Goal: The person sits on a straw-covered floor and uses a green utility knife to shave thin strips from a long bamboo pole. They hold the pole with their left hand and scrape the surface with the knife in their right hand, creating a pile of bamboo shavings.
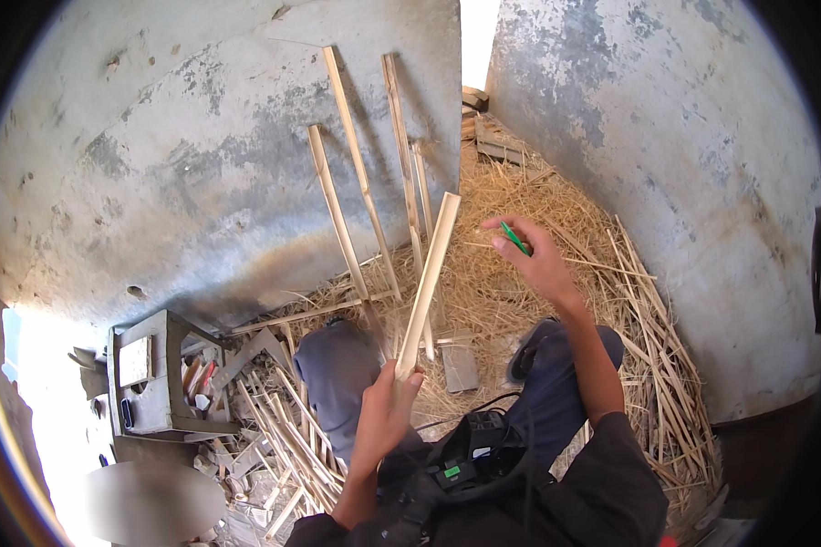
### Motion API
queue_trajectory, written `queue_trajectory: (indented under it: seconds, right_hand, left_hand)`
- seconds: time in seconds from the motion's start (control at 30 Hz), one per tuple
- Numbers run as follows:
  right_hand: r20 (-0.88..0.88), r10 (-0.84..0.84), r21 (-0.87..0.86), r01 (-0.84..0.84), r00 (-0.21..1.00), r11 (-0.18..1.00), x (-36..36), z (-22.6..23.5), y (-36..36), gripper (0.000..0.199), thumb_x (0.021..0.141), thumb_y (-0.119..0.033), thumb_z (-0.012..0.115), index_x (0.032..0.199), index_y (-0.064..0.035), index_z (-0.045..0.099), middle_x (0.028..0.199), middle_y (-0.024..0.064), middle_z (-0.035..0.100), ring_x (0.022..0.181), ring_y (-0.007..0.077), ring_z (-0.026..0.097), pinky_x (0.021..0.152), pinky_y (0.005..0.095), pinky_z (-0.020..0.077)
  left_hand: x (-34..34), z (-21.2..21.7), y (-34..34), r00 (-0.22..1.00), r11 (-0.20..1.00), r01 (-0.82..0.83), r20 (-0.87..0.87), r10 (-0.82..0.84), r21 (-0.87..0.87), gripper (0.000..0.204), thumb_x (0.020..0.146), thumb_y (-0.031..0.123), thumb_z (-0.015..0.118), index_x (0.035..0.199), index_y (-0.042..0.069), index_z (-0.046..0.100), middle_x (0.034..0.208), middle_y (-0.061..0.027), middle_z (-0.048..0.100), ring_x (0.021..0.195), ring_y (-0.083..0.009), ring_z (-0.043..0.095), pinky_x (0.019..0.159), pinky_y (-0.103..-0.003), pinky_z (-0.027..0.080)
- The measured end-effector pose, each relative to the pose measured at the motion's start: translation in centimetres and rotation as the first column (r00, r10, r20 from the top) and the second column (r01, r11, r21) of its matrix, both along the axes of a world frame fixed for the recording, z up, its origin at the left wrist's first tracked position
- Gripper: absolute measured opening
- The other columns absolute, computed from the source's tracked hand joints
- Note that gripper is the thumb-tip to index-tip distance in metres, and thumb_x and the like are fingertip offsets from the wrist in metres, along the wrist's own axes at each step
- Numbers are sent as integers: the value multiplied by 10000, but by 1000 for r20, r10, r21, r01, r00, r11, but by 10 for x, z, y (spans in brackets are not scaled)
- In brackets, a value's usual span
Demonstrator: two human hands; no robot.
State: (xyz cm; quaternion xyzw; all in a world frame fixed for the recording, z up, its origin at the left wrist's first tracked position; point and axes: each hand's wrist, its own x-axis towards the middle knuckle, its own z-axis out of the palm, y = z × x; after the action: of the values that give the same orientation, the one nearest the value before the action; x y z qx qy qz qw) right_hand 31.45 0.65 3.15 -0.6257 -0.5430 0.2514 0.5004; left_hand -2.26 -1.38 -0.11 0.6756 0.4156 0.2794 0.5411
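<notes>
My left hand [389,401] is closed round the lower end of a split bamboo strip [431,273], which slants up and away with its pale hollow side showing. To the right of the strip's upper part, my right hand [536,260] is raised with thumb and forefinger stretched forward. A slim green pen-like object [514,239] sits in that hand, between thumb and fingers; its exact kind is not clear. The right hand and the strip are apart.
Bamboo pieces [348,228] lean on the worn grey wall [201,137]. Straw-like shavings [520,196] cover the floor ahead, with thin strips [666,383] heaped at right. On the left stand a wooden stool [141,374] and more cut strips [287,438]. A flat block [460,366] lies between my knees.
</notes>
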Motion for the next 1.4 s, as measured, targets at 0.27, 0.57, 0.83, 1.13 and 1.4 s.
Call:
queue_trajectory:
  seconds: [0.27,0.57,0.83,1.13,1.4]
  right_hand:
    - [-434,169,120,-129,885,984,-58,10,-12,254,1074,-150,709,1250,32,722,1024,75,771,960,147,736,905,317,571]
    - [-466,98,183,-13,879,983,-39,5,-20,150,1075,-121,699,1107,15,754,975,79,782,925,153,742,884,328,580]
    - [-425,88,205,2,901,979,-36,10,-21,187,1087,-165,687,1108,7,757,850,15,676,777,94,601,744,291,461]
    - [-417,131,268,-16,899,963,-35,8,-19,195,1093,-169,672,1142,8,736,735,-37,580,643,50,470,620,267,369]
    - [-350,161,346,-33,923,938,-42,-5,-22,301,1073,-242,706,1226,15,677,961,75,755,893,154,737,818,345,573]
  left_hand:
    - [16,5,2,996,997,82,-46,-81,3,228,1115,185,650,1268,19,682,834,25,591,761,-41,484,685,-257,416]
    - [14,8,13,924,918,363,190,-333,-158,441,1206,356,456,1389,7,656,801,65,478,683,-35,410,625,-239,356]
    - [9,-5,20,903,861,413,258,-344,-297,629,1224,453,308,1382,-49,653,752,75,388,621,-48,358,558,-231,324]
    - [8,10,16,926,774,365,288,-244,-518,527,1223,433,345,1179,23,674,719,109,397,614,-24,353,573,-232,297]
    - [10,11,15,969,871,228,188,-159,-436,603,1184,564,372,1081,19,608,646,25,444,515,-65,383,487,-232,362]
